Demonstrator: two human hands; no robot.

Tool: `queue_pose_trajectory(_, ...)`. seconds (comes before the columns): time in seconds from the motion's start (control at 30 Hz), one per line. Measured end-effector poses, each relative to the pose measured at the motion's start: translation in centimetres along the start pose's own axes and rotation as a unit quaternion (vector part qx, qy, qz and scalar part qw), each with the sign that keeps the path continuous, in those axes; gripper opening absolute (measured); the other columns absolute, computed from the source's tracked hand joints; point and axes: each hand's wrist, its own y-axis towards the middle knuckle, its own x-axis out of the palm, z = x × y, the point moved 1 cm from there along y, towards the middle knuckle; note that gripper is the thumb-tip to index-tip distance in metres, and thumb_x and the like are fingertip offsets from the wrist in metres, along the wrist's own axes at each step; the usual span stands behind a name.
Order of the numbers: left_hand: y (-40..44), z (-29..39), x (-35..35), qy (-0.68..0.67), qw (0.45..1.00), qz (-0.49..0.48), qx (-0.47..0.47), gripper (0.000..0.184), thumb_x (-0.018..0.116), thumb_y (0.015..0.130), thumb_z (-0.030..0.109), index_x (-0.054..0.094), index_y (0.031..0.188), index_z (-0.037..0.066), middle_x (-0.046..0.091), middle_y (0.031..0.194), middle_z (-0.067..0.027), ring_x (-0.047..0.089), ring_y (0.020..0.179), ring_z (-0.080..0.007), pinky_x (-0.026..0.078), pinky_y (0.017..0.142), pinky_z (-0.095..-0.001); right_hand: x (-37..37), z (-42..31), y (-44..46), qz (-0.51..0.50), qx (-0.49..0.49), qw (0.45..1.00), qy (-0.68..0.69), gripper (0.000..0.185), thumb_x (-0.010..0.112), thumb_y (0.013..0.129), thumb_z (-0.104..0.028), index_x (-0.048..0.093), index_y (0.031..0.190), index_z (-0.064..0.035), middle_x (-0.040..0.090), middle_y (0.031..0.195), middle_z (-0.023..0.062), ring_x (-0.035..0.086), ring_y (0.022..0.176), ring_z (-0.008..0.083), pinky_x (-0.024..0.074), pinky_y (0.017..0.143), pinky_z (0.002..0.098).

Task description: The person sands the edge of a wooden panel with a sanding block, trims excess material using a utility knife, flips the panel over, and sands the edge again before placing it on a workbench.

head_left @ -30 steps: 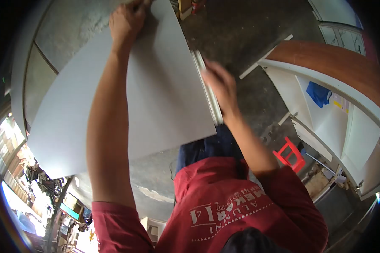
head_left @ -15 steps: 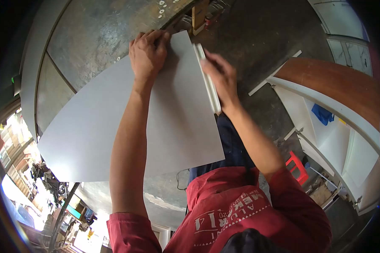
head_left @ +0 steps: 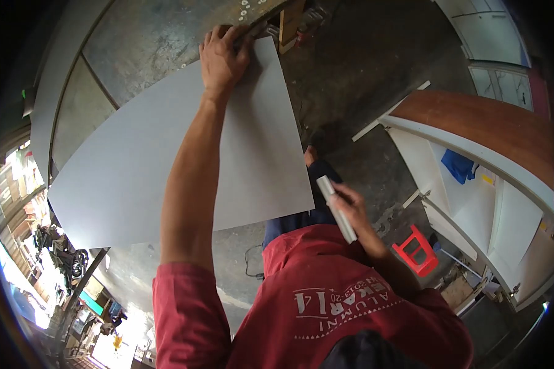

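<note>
A large white board [head_left: 135,160], curved along its far left side, lies flat on the metal-topped table. My left hand [head_left: 223,61] is at its far edge, fingers bent over the edge and thumb side on the face. In my right hand [head_left: 351,208] is a straight pale bar [head_left: 337,209], with my fingers wrapped round its middle. The bar is held slantwise near my waist, apart from the board's near right corner. Its underside is hidden, so its exact kind cannot be told.
The worn table top [head_left: 148,43] shows beyond the board, with small pale discs on it. On the floor to the right are a red plastic stool [head_left: 415,249] and a white cabinet [head_left: 474,215] with a brown panel [head_left: 474,123]. A blue cloth [head_left: 458,166] is inside the cabinet.
My right hand has drawn the pale bar off the board's right edge and back towards my waist. My left hand remains at the far edge. The whole view has shifted slightly.
</note>
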Motion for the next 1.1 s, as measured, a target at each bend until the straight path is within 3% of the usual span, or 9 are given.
queue_pose_trajectory(0.07, -0.9, 1.7, 0.9, 0.117, 0.97, 0.19, 0.093, 0.044, 0.061, 0.093, 0.029, 0.061, 0.134, 0.014, 0.052, 0.145, -0.0147, 0.045, 0.135, -0.0358, 0.035, 0.111, -0.0501, -3.4, 1.0, 0.3, 0.088, 0.083, 0.991, 0.063, 0.039, 0.065, 0.094, -0.026, 0.065, 0.125, -0.0021, 0.069, 0.096, 0.0099, 0.067, 0.081, 0.0159, 0.0541, 0.068, 0.0295)
queue_pose_trajectory(0.1, -2.7, 2.5, 2.0, 0.123, 0.984, 0.104, 0.08, 0.056, 0.056, 0.095, 0.03, 0.046, 0.147, 0.009, 0.03, 0.16, -0.017, 0.026, 0.147, -0.0412, 0.023, 0.119, -0.0561, -4.1, -0.3, 0.3, 0.142, 0.062, 0.983, 0.096, 0.039, 0.063, 0.095, -0.032, 0.064, 0.122, -0.0028, 0.067, 0.092, 0.01, 0.066, 0.077, 0.0166, 0.0532, 0.066, 0.0296)
queue_pose_trajectory(0.2, -11.3, 9.7, 3.9, 0.232, 0.953, 0.016, 0.195, 0.06, 0.058, 0.093, 0.03, 0.045, 0.147, 0.006, 0.041, 0.155, -0.0157, 0.032, 0.146, -0.0401, 0.026, 0.119, -0.0557, -6.4, -2.8, 0.3, 0.222, 0.026, 0.958, 0.178, 0.046, 0.062, 0.095, -0.043, 0.062, 0.119, -0.0031, 0.066, 0.09, 0.0099, 0.065, 0.072, 0.018, 0.0519, 0.064, 0.0307)
queue_pose_trajectory(0.4, -30.9, 17.9, 1.4, -0.31, 0.882, -0.239, 0.261, 0.049, 0.072, 0.079, 0.015, 0.066, 0.127, 0.01, 0.053, 0.144, -0.018, 0.044, 0.139, -0.0381, 0.028, 0.119, -0.0534, -7.0, -6.7, 0.9, 0.209, -0.063, 0.943, 0.25, 0.044, 0.063, 0.095, -0.039, 0.06, 0.126, -0.0072, 0.065, 0.105, 0.0073, 0.063, 0.085, 0.0174, 0.0529, 0.073, 0.0327)
queue_pose_trajectory(0.57, -34.3, 8.4, -6.4, -0.046, 0.994, 0.041, -0.092, 0.055, 0.071, 0.085, 0.016, 0.057, 0.139, 0.011, 0.041, 0.154, -0.0199, 0.03, 0.147, -0.0416, 0.022, 0.12, -0.0551, -5.3, -9.9, 7.0, 0.119, -0.023, 0.931, 0.343, 0.053, 0.067, 0.091, -0.046, 0.058, 0.129, -0.0096, 0.064, 0.11, 0.0075, 0.063, 0.091, 0.0244, 0.0542, 0.081, 0.0389)
queue_pose_trajectory(0.73, -39.4, 2.5, -8.7, 0.158, 0.916, 0.176, -0.325, 0.069, 0.07, 0.087, 0.017, 0.044, 0.15, 0.009, 0.026, 0.162, -0.0208, 0.016, 0.152, -0.0425, 0.017, 0.121, -0.0557, -2.4, -17.8, 18.8, -0.03, -0.007, 0.968, 0.248, 0.061, 0.071, 0.088, -0.045, 0.054, 0.134, -0.008, 0.064, 0.114, 0.0117, 0.066, 0.092, 0.0273, 0.0554, 0.079, 0.039)
queue_pose_trajectory(0.83, -39.6, 4.1, -5.9, 0.076, 0.782, 0.412, -0.461, 0.073, 0.064, 0.092, 0.016, 0.03, 0.155, 0.0, 0.031, 0.159, -0.0266, 0.024, 0.15, -0.0381, 0.02, 0.122, -0.0461, 0.9, -23.8, 26.8, -0.012, -0.252, 0.965, 0.065, 0.049, 0.067, 0.096, -0.023, 0.053, 0.14, -0.0055, 0.063, 0.122, 0.008, 0.061, 0.108, 0.021, 0.0501, 0.092, 0.0358)
queue_pose_trajectory(0.93, -36.7, 9.2, -4.1, -0.267, 0.625, 0.504, -0.533, 0.073, 0.06, 0.092, 0.012, 0.027, 0.156, -0.001, 0.04, 0.154, -0.0258, 0.038, 0.145, -0.0317, 0.028, 0.119, -0.0368, 2.5, -28.4, 36.6, 0.049, -0.506, 0.827, -0.242, 0.051, 0.073, 0.092, -0.026, 0.057, 0.135, -0.0038, 0.06, 0.134, 0.0149, 0.056, 0.123, 0.0284, 0.0421, 0.105, 0.0405)
queue_pose_trajectory(1.1, -33.4, 14.3, 4.4, -0.182, 0.567, 0.582, -0.553, 0.072, 0.056, 0.09, 0.007, 0.027, 0.155, -0.003, 0.051, 0.147, -0.0235, 0.052, 0.135, -0.0275, 0.039, 0.111, -0.0338, 1.9, -32.3, 54.7, -0.003, -0.621, 0.648, -0.441, 0.056, 0.076, 0.084, -0.02, 0.058, 0.134, -0.0043, 0.058, 0.136, 0.0199, 0.053, 0.128, 0.0362, 0.0363, 0.111, 0.0471)
